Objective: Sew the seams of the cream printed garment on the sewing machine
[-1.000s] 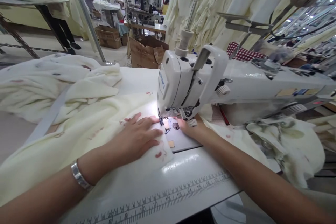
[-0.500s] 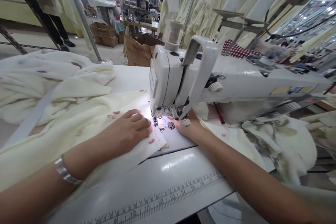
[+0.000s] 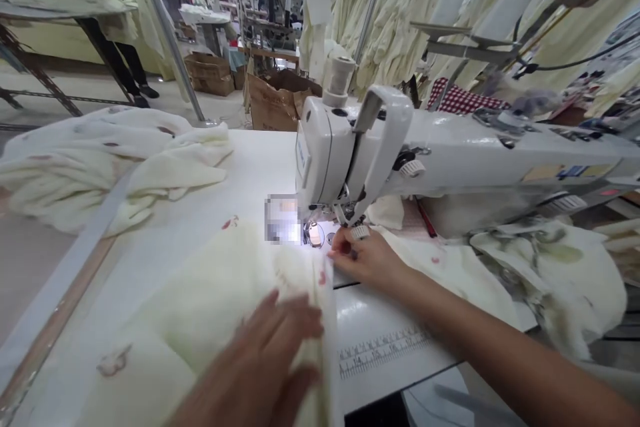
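Observation:
A cream fabric piece [image 3: 210, 307] with small reddish prints lies on the machine bed, its right edge folded into a narrow strip. My left hand [image 3: 265, 353], blurred by motion, rests over it with fingers spread. My right hand [image 3: 367, 257] is closed, thumb and fingertips pinched at the fabric's far right corner, just right of the needle area. Above the fabric's far edge stands the white sewing machine [image 3: 325, 153], its lamp lighting the needle plate [image 3: 316, 235]. A pixelated patch hides what lies left of the presser foot.
A heap of cream cloth [image 3: 100, 153] sits at the left of the table. Ruler marks [image 3: 380, 353] run along the front edge. More cloth [image 3: 555, 273] lies at right. Behind are a cardboard box [image 3: 275, 103], hanging garments [image 3: 415, 20] and a person's legs [image 3: 123, 60].
The fabric has moved toward me, away from the needle, and turned. My left hand has drawn back and spread its fingers. My right hand has come out from behind the machine head to the fabric's corner.

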A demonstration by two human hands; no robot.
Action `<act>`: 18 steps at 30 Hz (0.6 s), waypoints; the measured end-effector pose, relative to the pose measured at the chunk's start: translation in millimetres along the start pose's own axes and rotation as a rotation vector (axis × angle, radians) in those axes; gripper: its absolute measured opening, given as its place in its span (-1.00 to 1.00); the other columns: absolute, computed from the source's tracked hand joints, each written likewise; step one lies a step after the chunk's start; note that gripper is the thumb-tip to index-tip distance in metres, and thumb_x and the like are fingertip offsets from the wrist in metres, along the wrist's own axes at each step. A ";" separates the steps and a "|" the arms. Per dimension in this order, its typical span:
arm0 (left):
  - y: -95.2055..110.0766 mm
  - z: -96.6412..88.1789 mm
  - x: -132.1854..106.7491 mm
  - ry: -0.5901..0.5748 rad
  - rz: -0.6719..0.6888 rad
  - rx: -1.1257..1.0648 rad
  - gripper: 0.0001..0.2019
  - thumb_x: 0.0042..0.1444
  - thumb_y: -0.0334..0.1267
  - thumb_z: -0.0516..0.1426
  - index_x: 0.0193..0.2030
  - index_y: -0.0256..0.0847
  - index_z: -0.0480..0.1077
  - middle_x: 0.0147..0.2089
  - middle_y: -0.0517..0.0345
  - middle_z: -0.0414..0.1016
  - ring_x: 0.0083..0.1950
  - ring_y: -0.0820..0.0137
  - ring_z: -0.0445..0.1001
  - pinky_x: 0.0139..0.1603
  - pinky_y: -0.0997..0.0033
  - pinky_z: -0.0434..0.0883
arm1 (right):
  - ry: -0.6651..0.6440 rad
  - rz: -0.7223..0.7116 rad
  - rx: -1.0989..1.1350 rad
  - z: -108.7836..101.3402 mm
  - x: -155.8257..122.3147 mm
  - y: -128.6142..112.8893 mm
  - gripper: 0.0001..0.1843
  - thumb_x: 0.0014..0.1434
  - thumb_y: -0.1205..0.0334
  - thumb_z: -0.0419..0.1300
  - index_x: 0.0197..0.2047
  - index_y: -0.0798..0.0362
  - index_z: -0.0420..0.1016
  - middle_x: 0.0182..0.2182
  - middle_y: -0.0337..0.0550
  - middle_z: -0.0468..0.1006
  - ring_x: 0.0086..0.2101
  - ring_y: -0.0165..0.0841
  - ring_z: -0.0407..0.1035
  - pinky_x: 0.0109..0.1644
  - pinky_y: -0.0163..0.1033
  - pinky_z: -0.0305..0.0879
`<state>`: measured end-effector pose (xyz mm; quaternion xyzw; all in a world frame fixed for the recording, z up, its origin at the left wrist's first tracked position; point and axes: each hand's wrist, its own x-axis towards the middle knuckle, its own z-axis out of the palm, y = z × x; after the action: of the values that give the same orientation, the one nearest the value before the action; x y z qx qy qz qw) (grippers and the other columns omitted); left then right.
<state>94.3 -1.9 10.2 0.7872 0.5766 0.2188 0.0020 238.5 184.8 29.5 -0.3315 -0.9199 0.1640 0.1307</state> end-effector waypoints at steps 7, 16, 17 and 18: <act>-47.1 -4.2 50.2 -0.134 -0.021 0.001 -0.77 0.19 -0.40 -0.07 -0.08 -0.24 0.33 0.11 -0.10 0.39 0.15 0.10 0.34 0.13 -0.21 0.25 | 0.002 -0.036 -0.059 -3.6 -14.7 -18.0 -0.73 0.11 0.01 0.23 -0.38 0.05 0.43 -0.43 -0.21 0.46 -0.36 -0.32 0.33 -0.23 -0.20 0.12; -36.9 -7.8 53.2 -0.218 -0.106 0.068 -0.74 0.23 -0.37 -0.11 0.00 -0.21 0.28 0.22 -0.10 0.28 0.17 0.04 0.29 0.05 -0.46 0.12 | 0.105 -0.093 -0.145 -2.8 -7.7 1.1 -0.84 0.16 0.39 0.07 -0.31 0.17 0.49 -0.41 0.00 0.52 -0.31 -0.18 0.35 -0.19 -0.07 0.17; -37.2 -7.9 54.9 -0.219 -0.111 0.071 -0.74 0.23 -0.36 -0.11 0.00 -0.20 0.28 0.22 -0.10 0.29 0.16 0.03 0.30 0.04 -0.47 0.12 | 0.126 -0.114 -0.149 -5.3 -11.4 -1.4 -0.79 0.18 0.38 0.03 -0.25 0.17 0.50 -0.35 0.04 0.53 -0.26 -0.15 0.35 -0.15 -0.03 0.18; -37.5 -7.6 56.2 -0.216 -0.115 0.075 -0.74 0.23 -0.36 -0.11 0.00 -0.20 0.28 0.22 -0.09 0.28 0.16 0.03 0.30 0.04 -0.48 0.11 | 0.147 -0.154 -0.129 -7.5 -16.6 -6.5 -0.74 0.21 0.37 -0.01 -0.17 0.15 0.49 -0.29 0.05 0.54 -0.21 -0.15 0.35 -0.11 -0.01 0.19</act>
<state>71.2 59.8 26.7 0.7714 0.6249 0.1107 0.0471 249.8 170.8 36.7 -0.2788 -0.9392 0.0692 0.1884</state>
